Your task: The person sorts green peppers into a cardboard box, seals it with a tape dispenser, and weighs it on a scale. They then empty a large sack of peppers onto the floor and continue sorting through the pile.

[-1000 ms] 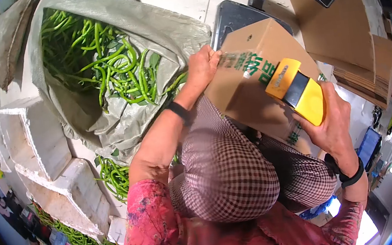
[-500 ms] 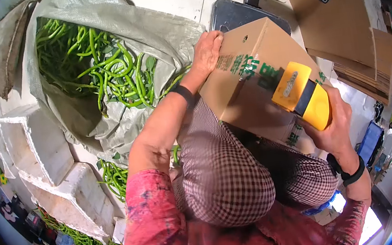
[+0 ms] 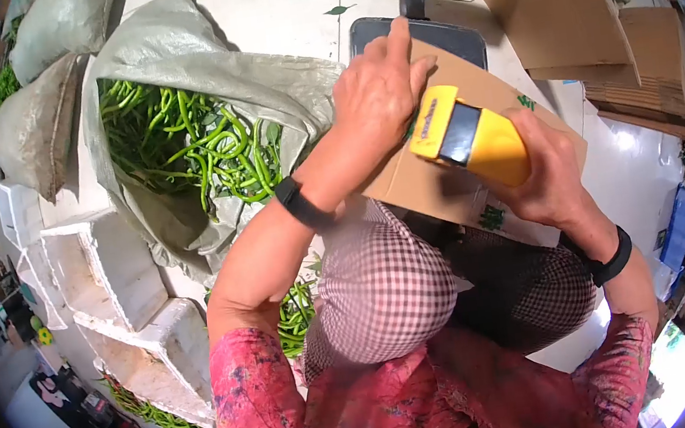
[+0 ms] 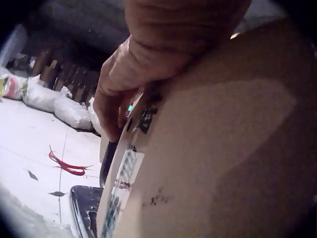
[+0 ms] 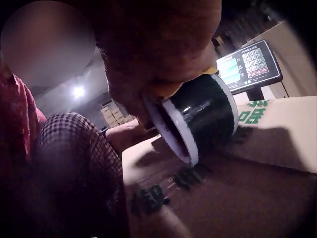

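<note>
A cardboard box (image 3: 481, 86) with green print is tilted against the person's knees. The right hand (image 3: 547, 172) grips a yellow tape dispenser (image 3: 497, 148) just above the box; in the right wrist view its dark tape roll (image 5: 208, 106) is close to the cardboard (image 5: 237, 188). The left hand (image 3: 379, 90) lies with fairly straight fingers on the box's upper left edge, beside the dispenser's front end. From the left wrist view, the left hand (image 4: 148, 64) rests over the box edge (image 4: 237, 148), fingertips bent down past it.
An open sack (image 3: 274, 73) of green chili peppers (image 3: 224, 151) lies at left, with white foam boxes (image 3: 132, 274) below it. Behind the box is a scale platform (image 3: 458, 37) with its keypad display (image 5: 250, 67). Cardboard sheets (image 3: 644, 96) stand at right.
The left hand has moved from the box's left edge up over its top, fingers extended. The dispenser has shifted left towards it, and the box has tilted, with less of its print showing.
</note>
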Available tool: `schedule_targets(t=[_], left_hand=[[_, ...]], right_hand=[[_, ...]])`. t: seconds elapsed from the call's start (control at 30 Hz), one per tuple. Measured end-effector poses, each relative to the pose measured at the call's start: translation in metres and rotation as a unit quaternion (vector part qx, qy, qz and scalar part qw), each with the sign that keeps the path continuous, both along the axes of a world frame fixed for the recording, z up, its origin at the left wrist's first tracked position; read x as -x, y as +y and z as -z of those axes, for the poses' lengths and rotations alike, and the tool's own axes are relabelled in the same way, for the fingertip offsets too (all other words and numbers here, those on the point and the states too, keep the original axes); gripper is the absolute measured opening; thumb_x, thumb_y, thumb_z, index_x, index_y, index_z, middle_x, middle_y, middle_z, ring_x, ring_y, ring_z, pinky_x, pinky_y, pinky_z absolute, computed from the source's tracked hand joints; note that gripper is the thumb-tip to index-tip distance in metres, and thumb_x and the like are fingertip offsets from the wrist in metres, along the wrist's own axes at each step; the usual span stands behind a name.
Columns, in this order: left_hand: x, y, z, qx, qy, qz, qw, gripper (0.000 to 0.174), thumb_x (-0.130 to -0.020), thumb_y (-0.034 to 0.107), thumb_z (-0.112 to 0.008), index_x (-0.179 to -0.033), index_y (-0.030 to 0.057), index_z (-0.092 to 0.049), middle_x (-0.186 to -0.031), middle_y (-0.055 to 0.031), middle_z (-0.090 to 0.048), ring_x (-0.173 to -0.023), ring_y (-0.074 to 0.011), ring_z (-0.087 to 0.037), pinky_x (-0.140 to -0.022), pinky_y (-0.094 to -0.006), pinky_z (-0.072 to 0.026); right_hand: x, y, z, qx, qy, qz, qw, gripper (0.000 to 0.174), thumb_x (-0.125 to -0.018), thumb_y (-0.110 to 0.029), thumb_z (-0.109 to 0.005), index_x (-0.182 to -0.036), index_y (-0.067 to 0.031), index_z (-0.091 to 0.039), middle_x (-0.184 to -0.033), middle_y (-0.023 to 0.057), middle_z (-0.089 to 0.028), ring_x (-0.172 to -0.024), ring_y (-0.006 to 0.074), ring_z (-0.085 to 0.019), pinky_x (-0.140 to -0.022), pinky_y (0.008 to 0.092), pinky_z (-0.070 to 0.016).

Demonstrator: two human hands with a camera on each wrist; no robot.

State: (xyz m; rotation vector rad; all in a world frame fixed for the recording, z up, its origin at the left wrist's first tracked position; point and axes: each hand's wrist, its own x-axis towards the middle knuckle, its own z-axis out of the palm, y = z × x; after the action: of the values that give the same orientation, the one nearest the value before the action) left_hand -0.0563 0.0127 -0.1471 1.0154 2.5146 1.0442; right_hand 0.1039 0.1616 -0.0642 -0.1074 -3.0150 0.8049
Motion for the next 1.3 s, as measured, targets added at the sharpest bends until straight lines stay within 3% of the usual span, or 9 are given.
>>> schedule_targets(t=[0.17, 0.33, 0.53, 0.7, 0.83, 1.0, 1.13, 1.2, 1.3], left_hand=[[-0.002, 0.003, 0.007, 0.081, 0.006, -0.026, 0.996, 0.065, -0.096, 0.042, -0.053, -0.146, 0.0077, -0.031, -0.105, -0.0258, -0.065, -0.084, -0.0458, -0.064, -0.071, -0.0548, -0.0509], [-0.004, 0.003, -0.004, 0.126, 0.040, -0.039, 0.991, 0.054, -0.098, 0.039, -0.051, -0.140, 0.0067, -0.039, -0.084, -0.0260, -0.067, -0.075, -0.0484, -0.064, -0.067, -0.0584, -0.0483], [-0.003, 0.004, 0.006, 0.089, 0.083, -0.040, 0.992, 0.049, -0.099, 0.039, -0.049, -0.136, 0.0074, -0.048, -0.077, -0.0295, -0.065, -0.073, -0.0491, -0.063, -0.066, -0.0567, -0.0480], [0.006, -0.001, 0.017, 0.068, 0.062, -0.039, 0.995, 0.052, -0.100, 0.042, -0.047, -0.141, 0.0101, -0.047, -0.080, -0.0277, -0.066, -0.077, -0.0448, -0.067, -0.070, -0.0497, -0.0503], [0.004, 0.002, 0.012, 0.067, 0.089, -0.034, 0.993, 0.051, -0.102, 0.039, -0.046, -0.141, 0.0074, -0.048, -0.069, -0.0224, -0.062, -0.065, -0.0326, -0.064, -0.064, -0.0422, -0.0484], [0.007, 0.000, 0.014, 0.081, 0.076, -0.040, 0.993, 0.050, -0.102, 0.040, -0.045, -0.141, 0.0083, -0.049, -0.072, -0.0211, -0.064, -0.065, -0.0317, -0.064, -0.065, -0.0411, -0.0490], [0.000, 0.006, 0.004, 0.084, 0.029, -0.076, 0.993, 0.050, -0.103, 0.040, -0.044, -0.140, 0.0065, -0.051, -0.073, -0.0172, -0.062, -0.064, -0.0188, -0.055, -0.065, -0.0354, -0.0472], [0.005, 0.007, 0.001, 0.104, 0.034, -0.073, 0.991, 0.051, -0.103, 0.041, -0.043, -0.140, 0.0061, -0.051, -0.081, -0.0178, -0.066, -0.069, -0.0203, -0.060, -0.068, -0.0351, -0.0485], [0.024, -0.002, 0.010, 0.070, 0.072, -0.038, 0.994, 0.053, -0.103, 0.044, -0.043, -0.137, 0.0053, -0.053, -0.106, -0.0206, -0.068, -0.096, -0.0240, -0.065, -0.085, -0.0339, -0.0488]], right_hand=[[-0.010, 0.006, -0.001, -0.007, 0.073, -0.027, 0.997, 0.047, -0.065, -0.020, -0.081, -0.102, -0.0045, -0.056, -0.083, 0.0138, -0.063, -0.075, 0.0336, -0.066, -0.061, 0.0412, -0.0536], [-0.062, 0.056, -0.028, -0.029, 0.018, -0.042, 0.999, 0.048, -0.063, -0.016, -0.080, -0.102, -0.0043, -0.057, -0.086, 0.0157, -0.064, -0.077, 0.0357, -0.066, -0.065, 0.0418, -0.0542], [-0.199, 0.137, -0.018, -0.060, -0.047, 0.104, 0.992, 0.050, -0.064, -0.016, -0.076, -0.108, -0.0052, -0.057, -0.090, 0.0168, -0.064, -0.080, 0.0380, -0.064, -0.073, 0.0403, -0.0538], [-0.238, 0.158, 0.010, -0.020, -0.047, 0.145, 0.988, 0.044, -0.071, -0.015, -0.077, -0.109, -0.0069, -0.057, -0.095, 0.0134, -0.064, -0.089, 0.0341, -0.065, -0.079, 0.0391, -0.0526], [-0.239, 0.166, 0.026, 0.058, -0.067, 0.170, 0.982, 0.050, -0.069, -0.013, -0.084, -0.111, -0.0084, -0.058, -0.097, 0.0116, -0.064, -0.090, 0.0309, -0.065, -0.080, 0.0373, -0.0532], [-0.244, 0.175, 0.065, 0.093, 0.011, 0.108, 0.990, 0.060, -0.067, -0.009, -0.086, -0.116, -0.0064, -0.052, -0.100, 0.0144, -0.063, -0.089, 0.0329, -0.065, -0.078, 0.0369, -0.0536], [-0.253, 0.164, 0.101, 0.073, -0.040, 0.170, 0.982, 0.067, -0.067, -0.012, -0.086, -0.120, -0.0059, -0.047, -0.100, 0.0176, -0.062, -0.090, 0.0382, -0.064, -0.078, 0.0400, -0.0535], [-0.251, 0.145, 0.116, 0.143, 0.008, 0.207, 0.968, 0.071, -0.065, -0.017, -0.088, -0.120, -0.0052, -0.045, -0.101, 0.0199, -0.062, -0.093, 0.0420, -0.063, -0.080, 0.0429, -0.0531], [-0.240, 0.124, 0.131, 0.176, -0.012, 0.244, 0.954, 0.071, -0.070, -0.024, -0.086, -0.121, -0.0024, -0.042, -0.104, 0.0227, -0.062, -0.097, 0.0445, -0.062, -0.081, 0.0460, -0.0523]])
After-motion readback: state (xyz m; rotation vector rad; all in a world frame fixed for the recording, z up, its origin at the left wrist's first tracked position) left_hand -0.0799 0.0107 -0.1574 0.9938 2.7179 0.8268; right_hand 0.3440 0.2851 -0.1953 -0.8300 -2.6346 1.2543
